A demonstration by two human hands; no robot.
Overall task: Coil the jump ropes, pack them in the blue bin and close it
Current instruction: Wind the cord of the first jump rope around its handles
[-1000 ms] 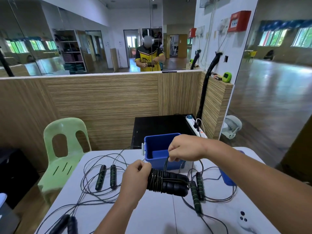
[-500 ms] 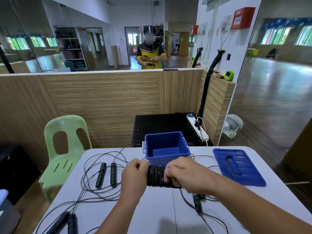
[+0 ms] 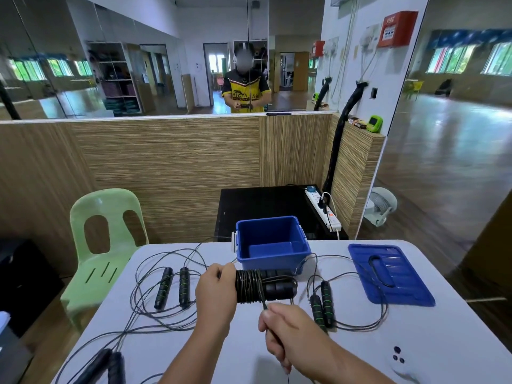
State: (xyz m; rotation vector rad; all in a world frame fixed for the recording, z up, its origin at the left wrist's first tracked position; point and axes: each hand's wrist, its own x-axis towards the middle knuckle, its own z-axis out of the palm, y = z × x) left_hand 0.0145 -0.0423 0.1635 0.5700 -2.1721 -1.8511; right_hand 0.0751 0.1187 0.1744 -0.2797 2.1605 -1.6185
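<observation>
Between the two hands, just above the near middle of the white surface [image 3: 346, 364], one jump rope is being wound onto its own pair of black handles [image 3: 277, 286]. The left hand [image 3: 214, 296] has its grip clamped round the left end of those handles, holding them level and side by side so they serve as a spool. The right hand [image 3: 279, 328] has its grip pinched shut on the loose cord [image 3: 260, 296], drawn toward the person and kept taut; I judge that tension is what lets each turn lie tight against the dense band of wraps beside the left hand. The right ends of the handles stay bare.

Just beyond the bundle, the blue bin [image 3: 273, 259] sits open, nothing visible inside, within easy reach for a drop once the cord runs out. Its blue lid [image 3: 410, 289] lies flat at the right, parked clear of the winding, though a loop of cord lies across it. Just right of the bundle rests a green-banded handle pair [image 3: 321, 306], with a second such pair [image 3: 173, 286] on the left amid sprawling cord, and a third pair [image 3: 106, 367] at the near left edge. Those ropes look uncoiled, so by my reckoning the job is at an early stage. A pale green chair [image 3: 102, 239] stands at the left, off the surface.
</observation>
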